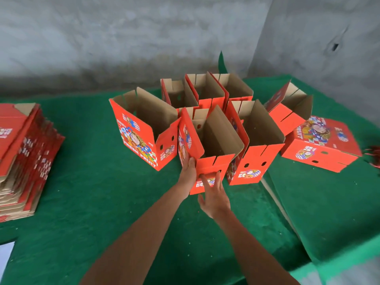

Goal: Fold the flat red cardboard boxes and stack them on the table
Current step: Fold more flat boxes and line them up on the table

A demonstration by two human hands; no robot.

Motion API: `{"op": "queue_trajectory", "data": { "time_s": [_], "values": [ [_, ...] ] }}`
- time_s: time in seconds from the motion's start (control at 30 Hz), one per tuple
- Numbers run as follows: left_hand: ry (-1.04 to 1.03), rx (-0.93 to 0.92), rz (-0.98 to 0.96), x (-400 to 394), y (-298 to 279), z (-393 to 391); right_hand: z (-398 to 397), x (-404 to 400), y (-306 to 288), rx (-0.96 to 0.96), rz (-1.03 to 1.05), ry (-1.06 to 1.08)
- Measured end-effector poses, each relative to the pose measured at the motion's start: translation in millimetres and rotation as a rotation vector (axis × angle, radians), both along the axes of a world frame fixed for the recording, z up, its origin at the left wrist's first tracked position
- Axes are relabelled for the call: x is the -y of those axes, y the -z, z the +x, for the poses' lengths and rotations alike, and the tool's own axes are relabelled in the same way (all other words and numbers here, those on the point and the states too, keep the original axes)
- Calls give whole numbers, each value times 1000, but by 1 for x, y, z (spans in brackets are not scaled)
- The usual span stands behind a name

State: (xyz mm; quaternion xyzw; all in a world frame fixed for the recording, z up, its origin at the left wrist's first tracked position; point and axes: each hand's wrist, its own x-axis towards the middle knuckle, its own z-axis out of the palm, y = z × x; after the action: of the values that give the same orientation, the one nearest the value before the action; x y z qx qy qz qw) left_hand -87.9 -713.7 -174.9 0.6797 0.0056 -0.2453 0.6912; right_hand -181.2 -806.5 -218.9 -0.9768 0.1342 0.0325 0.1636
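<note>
A folded red box (213, 138) stands open-topped near the middle of the green table (92, 192). My left hand (188, 171) lies flat against its left side wall, fingers straight. My right hand (213, 194) touches its front face with spread fingers, just below the handle slot. Several more folded red boxes stand around it: one to the left (144, 136), one to the right (257, 145), others behind (205, 89). A stack of flat red boxes (22, 153) lies at the table's left edge.
At the right, one box (287, 112) leans tilted on a closed box (322, 147) lying on the table. A grey concrete wall (123, 38) runs behind. The table's near right corner (339, 264) drops off. A seam between two table sections (277, 202) runs diagonally at the right.
</note>
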Motion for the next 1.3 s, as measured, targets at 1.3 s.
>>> {"op": "queue_trajectory", "data": {
  "time_s": [1.3],
  "values": [
    [-344,413,1357,-658,-69,59,162,-525,-108,89,505,-326]
  ]
}}
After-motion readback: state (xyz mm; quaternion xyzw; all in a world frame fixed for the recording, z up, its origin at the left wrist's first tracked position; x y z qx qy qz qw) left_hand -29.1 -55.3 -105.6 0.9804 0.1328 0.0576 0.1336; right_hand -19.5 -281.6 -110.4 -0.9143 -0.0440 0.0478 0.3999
